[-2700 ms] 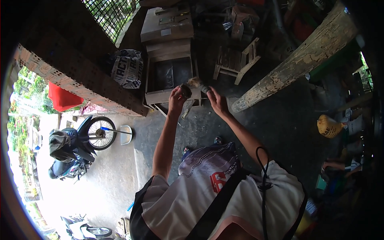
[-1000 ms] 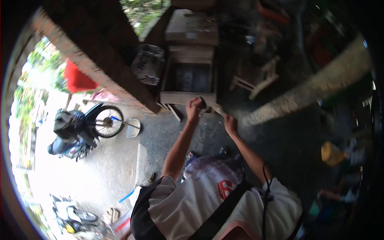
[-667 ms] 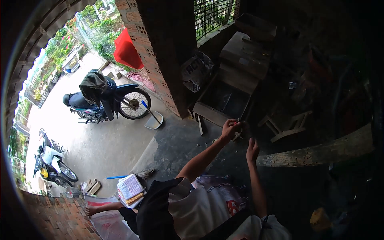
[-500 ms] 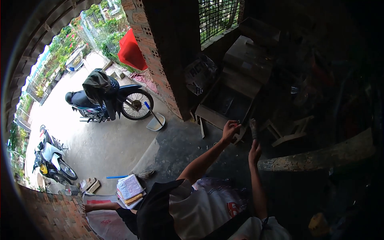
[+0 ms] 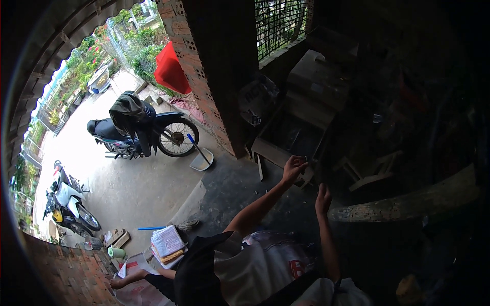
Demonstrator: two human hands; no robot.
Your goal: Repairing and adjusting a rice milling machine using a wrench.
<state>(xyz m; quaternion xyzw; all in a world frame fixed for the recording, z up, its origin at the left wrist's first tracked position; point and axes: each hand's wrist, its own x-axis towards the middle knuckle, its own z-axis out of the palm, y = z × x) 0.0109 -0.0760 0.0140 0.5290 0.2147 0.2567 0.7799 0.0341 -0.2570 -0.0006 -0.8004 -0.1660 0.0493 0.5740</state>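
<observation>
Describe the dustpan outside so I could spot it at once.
Start at the brick pillar and the dark motorbike parked beside it. Just right of the motorbike's wheel, on the concrete, lies a pale dustpan. Its long blue handle, slanting up toward the wheel, sets it apart.

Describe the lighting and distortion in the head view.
Head view: sunlit yard around the motorbike is glaring; the roofed right side is deep shadow, so left hand and right hand look dim; fisheye bends the brick pillar; black corners.

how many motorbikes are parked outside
2. A dark motorbike with cloth draped over its seat stands beside the brick pillar; a white one is parked at the far left edge of the yard. More may be hidden beyond the frame.
</observation>
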